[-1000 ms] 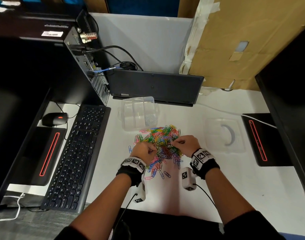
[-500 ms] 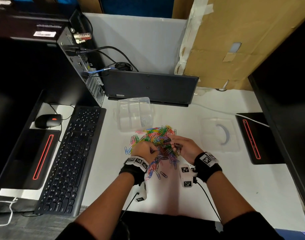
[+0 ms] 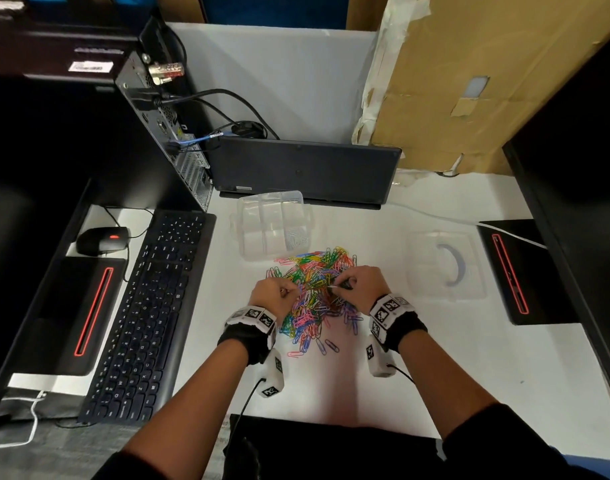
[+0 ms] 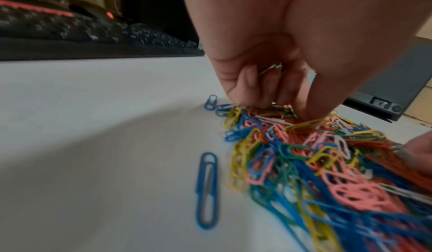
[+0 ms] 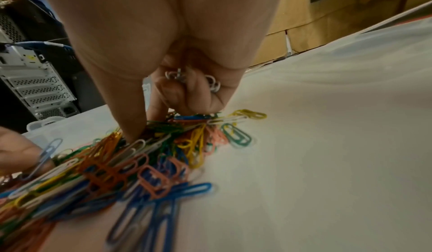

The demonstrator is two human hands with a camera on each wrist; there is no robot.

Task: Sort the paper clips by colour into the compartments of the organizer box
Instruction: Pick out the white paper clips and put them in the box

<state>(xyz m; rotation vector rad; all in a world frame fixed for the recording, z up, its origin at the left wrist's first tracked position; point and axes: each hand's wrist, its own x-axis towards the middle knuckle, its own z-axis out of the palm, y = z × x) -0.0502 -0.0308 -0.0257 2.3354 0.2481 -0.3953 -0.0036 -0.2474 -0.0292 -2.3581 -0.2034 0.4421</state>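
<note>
The white desk (image 3: 435,375) carried the clear organizer box (image 3: 272,225), and just before it lay the heap of coloured paper clips (image 3: 314,296). The left hand (image 3: 274,296) and the right hand (image 3: 357,287) both reached into the heap, each with fingers curled around silver clips (image 5: 214,85).

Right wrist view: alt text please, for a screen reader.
The right hand grips silver clips in its curled fingers while its thumb and a fingertip dig into a mixed-colour paper clip pile on a white desk.
</note>
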